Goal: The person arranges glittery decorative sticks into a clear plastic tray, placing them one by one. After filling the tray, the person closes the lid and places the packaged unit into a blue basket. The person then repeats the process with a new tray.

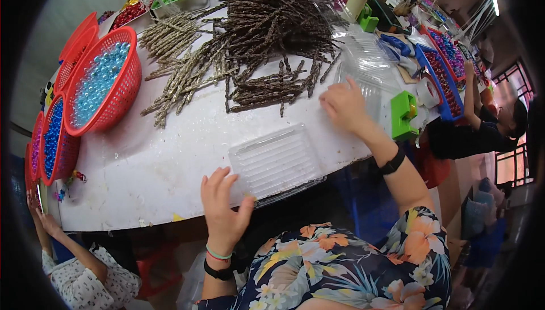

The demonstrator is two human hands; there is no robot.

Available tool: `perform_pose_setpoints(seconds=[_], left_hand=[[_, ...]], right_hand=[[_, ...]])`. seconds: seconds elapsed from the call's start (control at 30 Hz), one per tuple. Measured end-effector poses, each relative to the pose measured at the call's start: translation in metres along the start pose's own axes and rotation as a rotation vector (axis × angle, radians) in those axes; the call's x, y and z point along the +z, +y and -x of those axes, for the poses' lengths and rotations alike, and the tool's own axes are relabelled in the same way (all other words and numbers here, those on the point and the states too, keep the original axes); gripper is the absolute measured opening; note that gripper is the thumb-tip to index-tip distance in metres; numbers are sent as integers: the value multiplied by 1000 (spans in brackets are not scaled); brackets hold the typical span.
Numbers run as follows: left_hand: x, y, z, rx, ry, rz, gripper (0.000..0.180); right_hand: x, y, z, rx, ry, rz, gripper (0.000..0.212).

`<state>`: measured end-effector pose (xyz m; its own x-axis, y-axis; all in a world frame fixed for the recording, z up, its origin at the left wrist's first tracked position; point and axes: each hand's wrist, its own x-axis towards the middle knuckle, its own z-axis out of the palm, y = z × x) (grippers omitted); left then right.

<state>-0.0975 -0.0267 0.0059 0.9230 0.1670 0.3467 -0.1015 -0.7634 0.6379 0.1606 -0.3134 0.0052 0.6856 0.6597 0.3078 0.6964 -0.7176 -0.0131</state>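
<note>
My left hand (220, 211) is raised at the table's front edge with its fingers apart, holding nothing. Just beyond its fingertips lies a clear plastic tray (278, 159) with parallel ridges, flat on the white table (136, 179). My right hand (345, 106) hovers right of a large heap of dark brown, twisted stick-like strands (272, 20); its fingers are spread loosely and nothing shows in them. Close to it are stacked clear plastic trays (372, 69). Paler, golden-brown strands (193, 77) lie left of the heap.
Red baskets of light blue beads (102, 83) and dark blue beads (53, 137) line the left edge. A green tape dispenser (403, 115) stands at right, beside a blue bin (440, 83) of dark red beads. Co-workers sit at lower left and far right.
</note>
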Motion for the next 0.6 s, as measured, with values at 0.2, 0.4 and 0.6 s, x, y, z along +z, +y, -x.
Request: perform_pose_setpoints(seconds=[0.2, 0.4, 0.6], left_hand=[[24, -1, 5, 133, -102, -6, 61], [38, -15, 11, 195, -53, -13, 50], [41, -14, 12, 219, -21, -13, 42]], right_hand=[[5, 39, -66, 78, -90, 220, 30], [15, 57, -91, -97, -257, 189, 35], [-1, 63, -92, -289, -259, 221, 25]])
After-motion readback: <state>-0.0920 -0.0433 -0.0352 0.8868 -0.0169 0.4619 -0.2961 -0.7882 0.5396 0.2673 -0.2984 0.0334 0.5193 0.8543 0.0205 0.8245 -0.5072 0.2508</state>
